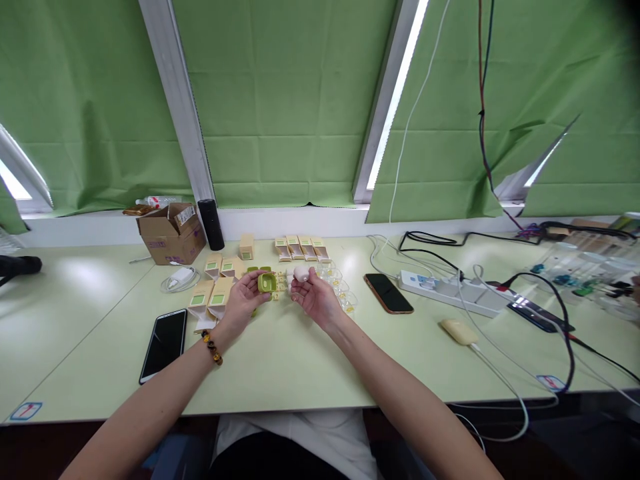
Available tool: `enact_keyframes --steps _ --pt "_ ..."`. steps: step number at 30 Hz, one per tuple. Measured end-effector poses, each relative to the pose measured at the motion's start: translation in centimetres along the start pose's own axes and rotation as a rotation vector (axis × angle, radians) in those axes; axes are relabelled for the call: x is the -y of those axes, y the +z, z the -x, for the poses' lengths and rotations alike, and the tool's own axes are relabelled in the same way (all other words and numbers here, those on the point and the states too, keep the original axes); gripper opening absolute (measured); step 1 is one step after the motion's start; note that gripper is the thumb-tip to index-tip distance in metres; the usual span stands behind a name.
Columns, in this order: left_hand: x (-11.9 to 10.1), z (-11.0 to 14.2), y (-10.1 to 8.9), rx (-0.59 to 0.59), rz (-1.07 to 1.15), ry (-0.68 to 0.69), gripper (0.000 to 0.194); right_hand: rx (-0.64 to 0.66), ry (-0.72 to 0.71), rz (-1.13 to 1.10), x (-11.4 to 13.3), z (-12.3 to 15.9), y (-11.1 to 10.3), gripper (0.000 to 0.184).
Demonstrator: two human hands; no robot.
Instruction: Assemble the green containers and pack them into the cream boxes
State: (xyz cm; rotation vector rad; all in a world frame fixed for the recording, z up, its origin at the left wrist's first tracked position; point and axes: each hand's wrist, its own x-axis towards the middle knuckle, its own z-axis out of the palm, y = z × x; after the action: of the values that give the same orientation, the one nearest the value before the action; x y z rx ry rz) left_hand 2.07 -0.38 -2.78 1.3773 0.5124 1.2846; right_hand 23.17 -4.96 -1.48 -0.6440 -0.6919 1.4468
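My left hand grips a small green square cup by its side, its hollow facing up toward me. Pinched in my right hand is a small pale, rounded piece, too small to name. The two hands are close together but apart. Between and behind them lie small yellowish pieces in a group. Clear plastic pieces stand in a cluster just right of my right hand. Small open cartons with green labels lie to the left of my left hand.
More small cartons stand in a row at the back. A brown cardboard box and a black cylinder are back left. Phones lie on both sides. To the right are a power strip, cables and a cream-coloured device.
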Motion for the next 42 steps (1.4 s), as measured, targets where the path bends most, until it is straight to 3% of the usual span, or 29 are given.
enact_keyframes --steps 5,14,22,28,33,42 --pt "0.1 0.0 -0.1 -0.015 -0.006 0.001 0.063 0.056 -0.07 0.055 0.1 0.3 0.3 0.039" --pt "-0.7 0.1 0.3 0.007 -0.006 0.012 0.059 0.141 -0.387 0.321 -0.6 0.9 0.9 0.046" --pt "-1.2 0.7 0.9 0.029 -0.149 0.163 0.051 0.205 -0.338 0.386 -0.1 1.6 1.4 0.045" --pt "-1.4 1.2 1.4 0.045 -0.221 0.134 0.05 0.119 -0.349 0.391 -0.1 1.7 1.9 0.051" --pt "-1.4 1.2 1.3 0.043 -0.226 0.125 0.049 0.048 -0.321 0.435 -0.4 1.3 1.8 0.042" --pt "-1.1 1.0 0.8 0.042 -0.36 0.158 0.049 0.133 -0.32 0.531 0.0 1.7 1.7 0.034"
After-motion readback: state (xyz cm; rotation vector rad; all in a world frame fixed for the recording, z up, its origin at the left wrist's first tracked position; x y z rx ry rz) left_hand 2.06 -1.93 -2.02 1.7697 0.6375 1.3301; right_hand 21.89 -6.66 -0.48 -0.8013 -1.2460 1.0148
